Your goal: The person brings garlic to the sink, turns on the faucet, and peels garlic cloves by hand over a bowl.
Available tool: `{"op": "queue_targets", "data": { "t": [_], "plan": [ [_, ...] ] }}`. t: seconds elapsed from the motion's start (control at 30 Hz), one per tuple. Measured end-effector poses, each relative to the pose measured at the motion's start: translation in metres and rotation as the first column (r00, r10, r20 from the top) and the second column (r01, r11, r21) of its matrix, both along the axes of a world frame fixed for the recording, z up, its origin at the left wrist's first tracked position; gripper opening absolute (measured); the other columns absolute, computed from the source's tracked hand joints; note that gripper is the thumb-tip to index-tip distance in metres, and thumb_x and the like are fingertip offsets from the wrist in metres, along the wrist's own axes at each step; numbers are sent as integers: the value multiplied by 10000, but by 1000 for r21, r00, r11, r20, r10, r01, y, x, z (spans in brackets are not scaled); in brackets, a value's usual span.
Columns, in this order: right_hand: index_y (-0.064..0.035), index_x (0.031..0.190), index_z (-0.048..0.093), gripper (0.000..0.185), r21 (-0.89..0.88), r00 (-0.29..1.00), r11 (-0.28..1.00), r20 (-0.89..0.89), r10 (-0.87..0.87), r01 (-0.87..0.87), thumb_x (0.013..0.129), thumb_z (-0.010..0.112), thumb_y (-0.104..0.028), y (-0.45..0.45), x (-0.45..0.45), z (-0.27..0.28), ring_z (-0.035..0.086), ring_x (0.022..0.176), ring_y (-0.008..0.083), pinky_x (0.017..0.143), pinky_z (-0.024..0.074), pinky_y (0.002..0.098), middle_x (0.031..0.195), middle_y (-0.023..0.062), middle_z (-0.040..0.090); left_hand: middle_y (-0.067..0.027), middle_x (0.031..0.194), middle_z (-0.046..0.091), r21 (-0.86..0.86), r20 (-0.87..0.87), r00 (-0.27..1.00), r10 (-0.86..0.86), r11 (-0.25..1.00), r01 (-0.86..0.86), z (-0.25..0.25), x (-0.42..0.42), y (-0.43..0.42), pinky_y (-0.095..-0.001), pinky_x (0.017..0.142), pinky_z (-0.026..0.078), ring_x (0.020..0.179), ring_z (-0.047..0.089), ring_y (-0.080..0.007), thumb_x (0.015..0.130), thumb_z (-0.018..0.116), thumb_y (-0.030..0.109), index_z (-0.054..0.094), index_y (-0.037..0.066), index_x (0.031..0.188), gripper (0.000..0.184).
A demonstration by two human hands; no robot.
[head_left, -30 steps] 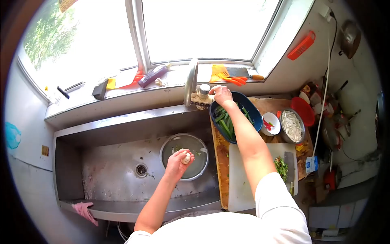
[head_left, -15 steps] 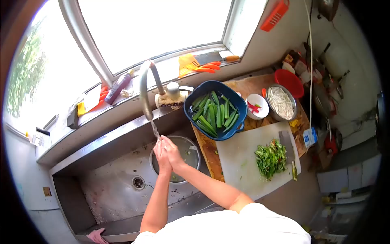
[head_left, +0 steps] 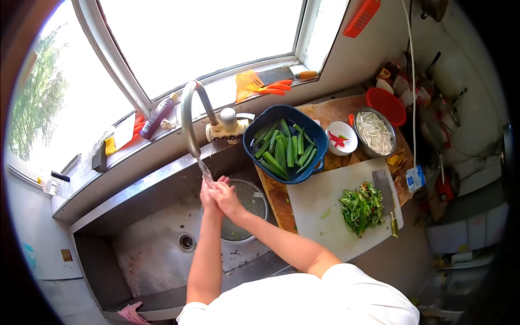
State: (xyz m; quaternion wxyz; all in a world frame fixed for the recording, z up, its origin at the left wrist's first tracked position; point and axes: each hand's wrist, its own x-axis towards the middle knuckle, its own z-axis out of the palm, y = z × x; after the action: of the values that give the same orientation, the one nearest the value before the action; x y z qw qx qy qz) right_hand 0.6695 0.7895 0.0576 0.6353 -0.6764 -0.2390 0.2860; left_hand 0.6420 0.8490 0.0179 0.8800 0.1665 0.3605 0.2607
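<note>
Under the running faucet (head_left: 190,116), my hands are pressed together in the falling water. My left hand (head_left: 209,199) is below the stream, its fingers stretched out. Curled over its palm and fingers is my right hand (head_left: 229,202); I see no object between the two. Beneath them a round metal basin (head_left: 266,212) of water, with green bits floating in it, stands in the steel sink (head_left: 154,233). Just right of the faucet, a blue basin (head_left: 254,157) holds cut okra (head_left: 290,147) in water.
On the wooden counter (head_left: 279,208) lies a white cutting board (head_left: 314,216) with chopped greens (head_left: 362,210) and a cleaver (head_left: 382,187). Behind it stand a white bowl (head_left: 340,149) with red pieces, a metal bowl of pale strips (head_left: 374,132) and a red basin (head_left: 387,105).
My hands have shifted slightly closer to me, still under the water. The right hand has gone from lying flat along the left to curling over it.
</note>
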Motion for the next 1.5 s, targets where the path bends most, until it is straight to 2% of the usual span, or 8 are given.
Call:
{"op": "queue_targets", "data": {
  "t": [0.2, 0.27, 0.4, 0.43, 0.53, 1.0, 1.2, 1.5],
  "plan": [
    [-38, 1193, 570, 391, -19, 982, 991, 136, -130, 134, 891, 517, -281, 5, 38, -29, 545, 1108, 341, 944, 418, 389, 1131, 210, 605, -40, 1108, 565, 113, 184, 982, -38, 993, 17, 3, -2, -49, -401, 840, 484, 997, 562, -206, 966, 405, 393, 495, 145, 1197, 351],
    [-15, 1197, 559, 419, -137, 965, 987, 259, -42, 79, 889, 515, -296, 1, 63, -47, 543, 1100, 361, 943, 420, 397, 1164, 225, 579, -46, 1109, 548, 333, -102, 987, -123, 931, 151, 13, -9, -71, -366, 826, 490, 1009, 554, -177, 971, 410, 385, 483, 131, 1207, 354],
    [-31, 1208, 559, 391, 86, 924, 989, -354, 142, -119, 932, 486, -297, -11, 39, -71, 593, 948, 191, 841, 457, 286, 1026, 97, 633, 12, 723, 558, 833, -505, 839, 203, 372, 411, -23, -10, -36, -283, 497, 426, 616, 535, -108, 931, 437, 249, 578, 104, 820, 232],
    [-55, 1225, 548, 366, 78, 869, 995, -485, 94, -64, 945, 478, -280, -22, 28, -41, 551, 949, 127, 836, 439, 260, 1048, 44, 594, 55, 571, 468, 578, -383, 921, 68, 795, 182, 31, -5, -47, -287, 419, 345, 468, 435, -100, 879, 464, 216, 526, 98, 665, 252],
    [-65, 1292, 486, 397, 254, 872, 967, -470, 135, -13, 941, 486, -250, -29, 14, -30, 524, 1031, 126, 882, 418, 271, 1146, 42, 558, -14, 744, 561, 289, -124, 992, -27, 955, 62, -3, -7, -23, -281, 568, 452, 634, 540, -144, 872, 463, 177, 582, 65, 809, 175],
    [-17, 1252, 511, 524, 118, 962, 985, -231, 147, -122, 752, 647, 65, -50, 23, -17, 625, 867, 147, 738, 531, 254, 1040, 73, 600, -167, 1156, 577, 397, 22, 999, 40, 917, -45, 34, -25, -33, -333, 910, 481, 1036, 583, -231, 922, 482, 59, 506, -56, 1168, 272],
    [16, 1225, 509, 507, -42, 937, 959, -230, 265, -281, 738, 647, 39, -65, 25, 20, 603, 615, 117, 492, 489, 230, 863, 67, 586, -94, 1039, 622, 880, -356, 934, 5, 337, 334, 52, -63, -34, -284, 765, 512, 908, 613, -171, 817, 616, -17, 654, 3, 961, 150],
    [-18, 979, 604, 319, -265, 876, 957, 427, 226, -118, 679, 671, -102, -63, 13, 19, 624, 822, 340, 718, 507, 372, 901, 173, 630, -130, 865, 610, 891, -407, 909, 88, -182, 417, 60, -69, -25, -316, 648, 504, 756, 621, -256, 770, 625, -23, 599, 0, 898, 133]
  ]
}}
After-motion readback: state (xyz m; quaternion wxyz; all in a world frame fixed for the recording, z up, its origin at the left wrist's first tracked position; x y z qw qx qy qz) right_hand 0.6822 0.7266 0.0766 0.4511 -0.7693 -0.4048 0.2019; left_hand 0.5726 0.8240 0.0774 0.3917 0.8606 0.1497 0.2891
